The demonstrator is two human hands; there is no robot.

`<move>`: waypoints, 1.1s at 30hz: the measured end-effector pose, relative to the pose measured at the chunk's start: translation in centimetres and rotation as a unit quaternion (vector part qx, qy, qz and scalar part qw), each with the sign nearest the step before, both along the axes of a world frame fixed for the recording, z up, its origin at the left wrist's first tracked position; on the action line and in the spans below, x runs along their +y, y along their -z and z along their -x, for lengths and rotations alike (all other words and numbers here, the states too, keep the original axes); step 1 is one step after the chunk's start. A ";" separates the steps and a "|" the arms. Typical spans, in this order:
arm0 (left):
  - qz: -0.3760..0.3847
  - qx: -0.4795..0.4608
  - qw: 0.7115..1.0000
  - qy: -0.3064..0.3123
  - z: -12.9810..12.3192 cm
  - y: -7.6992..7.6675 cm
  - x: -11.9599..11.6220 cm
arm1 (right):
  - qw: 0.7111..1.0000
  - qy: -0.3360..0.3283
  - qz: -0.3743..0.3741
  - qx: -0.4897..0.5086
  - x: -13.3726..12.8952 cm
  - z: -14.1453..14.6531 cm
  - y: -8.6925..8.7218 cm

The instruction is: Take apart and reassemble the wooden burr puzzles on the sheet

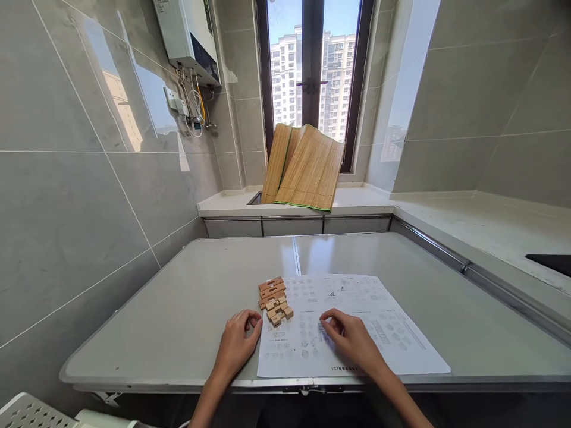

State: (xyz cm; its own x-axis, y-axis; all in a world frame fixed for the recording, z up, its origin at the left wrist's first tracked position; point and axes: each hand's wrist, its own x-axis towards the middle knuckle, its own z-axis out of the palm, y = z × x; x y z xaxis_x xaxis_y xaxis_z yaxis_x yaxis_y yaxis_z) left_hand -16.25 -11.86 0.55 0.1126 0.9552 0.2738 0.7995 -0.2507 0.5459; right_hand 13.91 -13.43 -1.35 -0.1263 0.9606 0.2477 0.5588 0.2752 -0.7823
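A large printed paper sheet lies flat on the white folding table. Near its left edge sit several notched wooden pieces, reddish-brown ones at the back and paler ones in front. My left hand rests at the sheet's left edge, just left of the pieces, fingers curled with thumb and index close together. My right hand is over the middle of the sheet, fingers curled towards the thumb. Nothing can be made out in the fingers of either hand.
Folded bamboo mats lean on the white counter before the window. A metal rail runs along the counter's front. A water heater hangs on the left wall. A white perforated seat shows lower left.
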 end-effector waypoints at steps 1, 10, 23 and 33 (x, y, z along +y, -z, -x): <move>-0.001 0.001 1.000 0.001 0.0 0.0 -0.1 | 1.000 0.011 0.002 0.008 -0.1 -0.9 0.3; -0.007 -0.002 1.000 -0.001 0.0 0.0 -0.1 | 0.993 0.057 0.066 0.074 -0.8 -3.7 2.3; -0.005 -0.008 1.000 -0.002 -0.3 -0.7 -0.2 | 0.992 0.078 0.061 0.074 -1.6 -3.6 1.8; -0.004 -0.001 1.000 -0.002 -0.2 -0.6 -0.2 | 0.992 0.079 0.050 0.089 -1.7 -3.5 1.5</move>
